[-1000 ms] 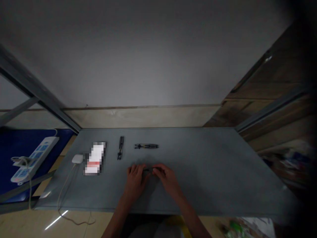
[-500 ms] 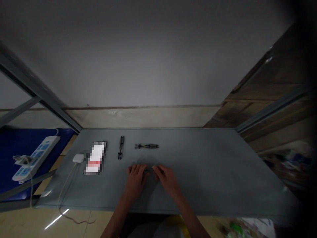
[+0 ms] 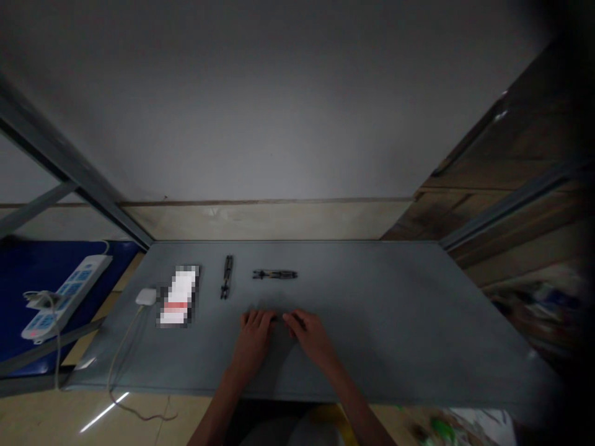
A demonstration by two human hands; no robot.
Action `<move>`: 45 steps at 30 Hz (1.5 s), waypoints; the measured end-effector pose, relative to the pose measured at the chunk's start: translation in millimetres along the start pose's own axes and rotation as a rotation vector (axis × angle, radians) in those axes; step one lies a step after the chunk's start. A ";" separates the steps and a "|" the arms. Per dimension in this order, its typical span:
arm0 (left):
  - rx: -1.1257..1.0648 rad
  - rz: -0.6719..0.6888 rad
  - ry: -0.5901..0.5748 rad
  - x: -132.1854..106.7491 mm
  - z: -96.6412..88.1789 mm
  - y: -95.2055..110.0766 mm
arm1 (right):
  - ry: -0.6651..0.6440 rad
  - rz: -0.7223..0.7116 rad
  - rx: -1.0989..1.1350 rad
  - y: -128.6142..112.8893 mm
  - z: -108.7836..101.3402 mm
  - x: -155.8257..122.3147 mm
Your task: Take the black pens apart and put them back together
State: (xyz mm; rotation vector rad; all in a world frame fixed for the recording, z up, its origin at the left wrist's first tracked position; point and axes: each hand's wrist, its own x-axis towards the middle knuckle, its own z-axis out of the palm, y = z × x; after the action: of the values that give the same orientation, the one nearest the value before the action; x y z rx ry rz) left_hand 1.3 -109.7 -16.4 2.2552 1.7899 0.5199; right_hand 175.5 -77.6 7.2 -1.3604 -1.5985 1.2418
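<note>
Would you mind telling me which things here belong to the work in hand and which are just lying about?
In use: left hand, right hand, small dark object at their fingertips.

Lying about: dark tool pointing away, dark tool lying crosswise, white charger, pixelated packet, power strip.

white power strip [image 3: 65,297] | white charger [image 3: 145,297] | pixelated packet [image 3: 179,297] | black tool [image 3: 227,277] | black-yellow tool [image 3: 275,274]
</note>
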 end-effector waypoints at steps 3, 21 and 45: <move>-0.034 0.009 -0.023 -0.7 -1.6 1.5 | 0.019 0.009 -0.028 0.9 0.5 -0.5; -0.036 0.053 0.048 -2.1 -12.5 7.8 | 0.031 -0.130 -0.203 4.0 3.8 -3.3; -0.106 0.061 0.057 -2.7 -14.1 7.0 | -0.128 -0.078 -0.284 3.7 1.0 -6.4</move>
State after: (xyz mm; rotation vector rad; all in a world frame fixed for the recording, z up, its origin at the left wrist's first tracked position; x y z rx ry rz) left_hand 1.4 -114.8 -1.2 2.2499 1.6820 0.6810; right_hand 177.1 -84.0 3.9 -1.3959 -1.9583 1.1052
